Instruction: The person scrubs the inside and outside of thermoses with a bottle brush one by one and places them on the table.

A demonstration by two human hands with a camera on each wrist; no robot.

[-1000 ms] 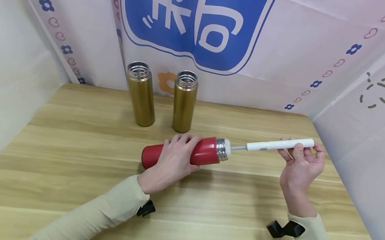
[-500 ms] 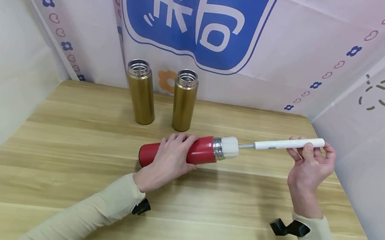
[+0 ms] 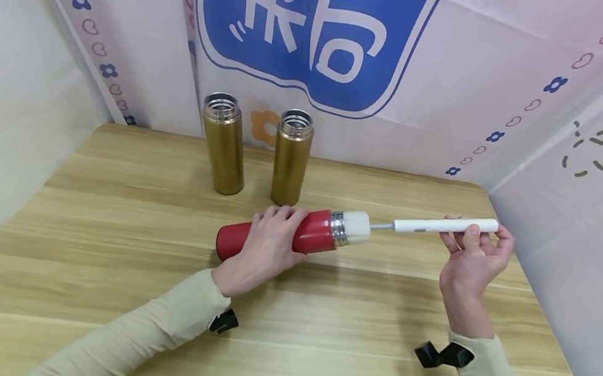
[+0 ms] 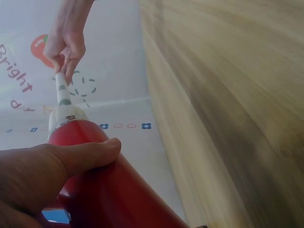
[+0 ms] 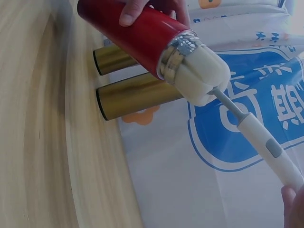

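Note:
My left hand (image 3: 267,246) grips the red thermos flask (image 3: 317,232) around its body and holds it tilted, its metal-ringed mouth to the right. A white sponge bottle brush (image 3: 424,225) runs into that mouth. Its sponge head (image 5: 202,76) sits partly inside the neck and bulges out past the ring in the right wrist view. My right hand (image 3: 474,257) pinches the white handle near its far end. From the left wrist view, the left thumb (image 4: 97,154) lies along the red flask (image 4: 114,194), with the brush handle (image 4: 61,90) beyond it.
Two gold flasks without lids, a left one (image 3: 225,148) and a right one (image 3: 290,162), stand upright at the back of the wooden table (image 3: 318,339). Printed cloth (image 3: 428,103) hangs close behind them and along both sides.
The brush has come out to the right, so more of the sponge shows than a second ago. Since half a second ago, the right hand has shifted slightly back left.

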